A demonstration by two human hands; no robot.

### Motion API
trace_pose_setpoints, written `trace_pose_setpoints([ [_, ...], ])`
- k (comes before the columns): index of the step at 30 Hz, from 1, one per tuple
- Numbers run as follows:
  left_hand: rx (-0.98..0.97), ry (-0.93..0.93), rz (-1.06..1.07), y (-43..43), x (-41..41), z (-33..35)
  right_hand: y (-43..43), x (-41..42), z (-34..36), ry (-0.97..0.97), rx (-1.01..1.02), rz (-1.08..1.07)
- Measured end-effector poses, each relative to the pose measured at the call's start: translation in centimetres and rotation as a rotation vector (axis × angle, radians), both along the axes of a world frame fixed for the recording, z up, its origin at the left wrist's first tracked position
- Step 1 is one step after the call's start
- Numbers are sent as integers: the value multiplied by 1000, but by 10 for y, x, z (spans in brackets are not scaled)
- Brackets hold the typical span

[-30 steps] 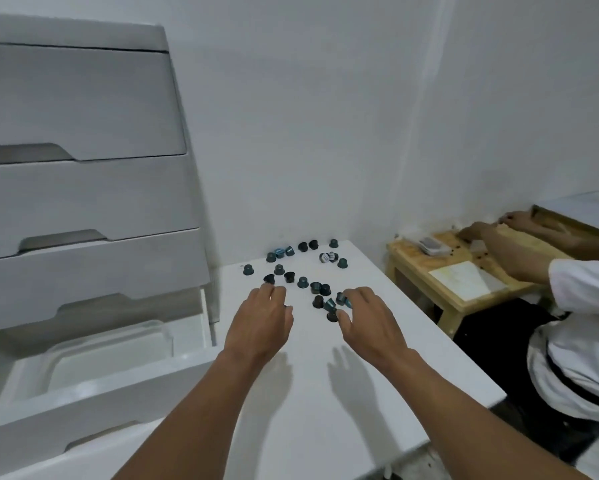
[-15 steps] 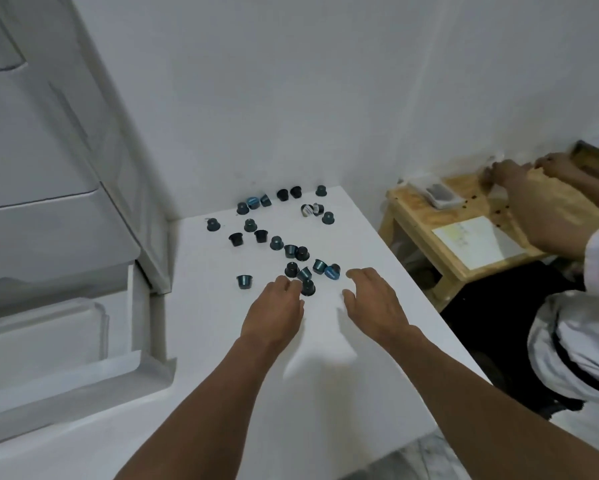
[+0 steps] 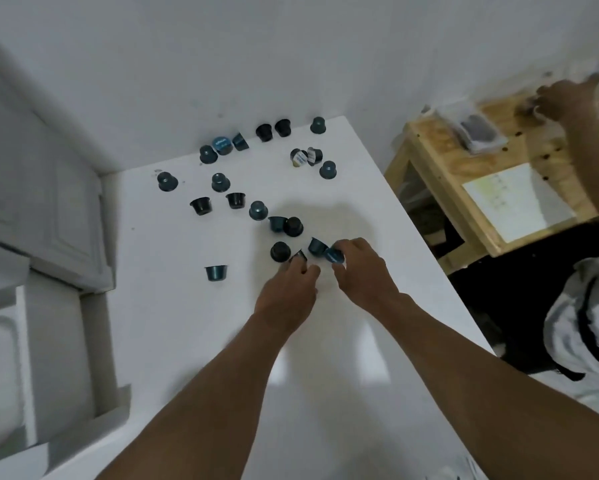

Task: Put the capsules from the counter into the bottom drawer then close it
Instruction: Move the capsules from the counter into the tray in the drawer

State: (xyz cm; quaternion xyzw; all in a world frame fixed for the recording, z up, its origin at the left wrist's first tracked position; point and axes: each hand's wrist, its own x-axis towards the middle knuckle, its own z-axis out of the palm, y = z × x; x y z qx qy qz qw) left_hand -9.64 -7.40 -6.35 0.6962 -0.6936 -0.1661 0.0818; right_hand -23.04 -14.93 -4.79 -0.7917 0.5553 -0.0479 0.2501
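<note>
- Capsules (image 3: 256, 209), dark and blue, are scattered over the white surface (image 3: 187, 341), to the right of the open bottom drawer (image 3: 59, 358). None can be made out in the part of the drawer that shows.
- A change is seen against a second ago. Both hands were then spread flat above the pile, and now they have been brought down onto the capsules lying on the side of the pile away from the drawer.
- The left hand (image 3: 286, 299) is narrowed, and a dark capsule (image 3: 299, 255) appears to be pinched at its fingertips.
- The right hand (image 3: 360, 275) is curled, and a blue capsule (image 3: 334, 255) is held between thumb and fingers.
- One capsule (image 3: 216, 273) is left alone upside down, nearer the drawer than the hands. It has not been shifted in the last half second.
- The rest of the pile lies farther from the drawer front, towards the wall, and does not look to have been disturbed.
- The reach is judged to be over and the first pickup to be under way. Nothing has yet been carried across to the drawer.
- Many trips or handfuls are judged to be needed, since about twenty capsules remain on the surface and only one is taken by each hand.
- The drawer is already pulled out, so only the carrying and the closing are left to be done.
</note>
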Motion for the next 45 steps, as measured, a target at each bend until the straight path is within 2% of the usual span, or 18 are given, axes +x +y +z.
trace_pose_setpoints([
  [7, 52, 11, 100, -16, 5, -13, -18, 7, -21, -5, 24, 57],
  [12, 139, 50, 295, -11, 5, -5, -18, 2, -21, -11, 53, 90],
  [18, 185, 4, 424, 20, -11, 13, -15, -21, -5, -40, 83, 199],
  [22, 166, 66, 529, 36, -28, 34, -14, -28, 17, -52, 62, 267],
  [29, -17, 10, 672, 63, -51, 95, 2, -24, 71, -102, -12, 432],
  [33, -162, 8, 781, 91, -46, 135, 22, -9, 107, -194, -44, 510],
  [41, -354, -196, 904, 156, -24, 203, 85, 36, 176, -342, -128, 673],
  [45, -442, -174, 990, 191, -12, 223, 119, 60, 199, -333, -166, 725],
])
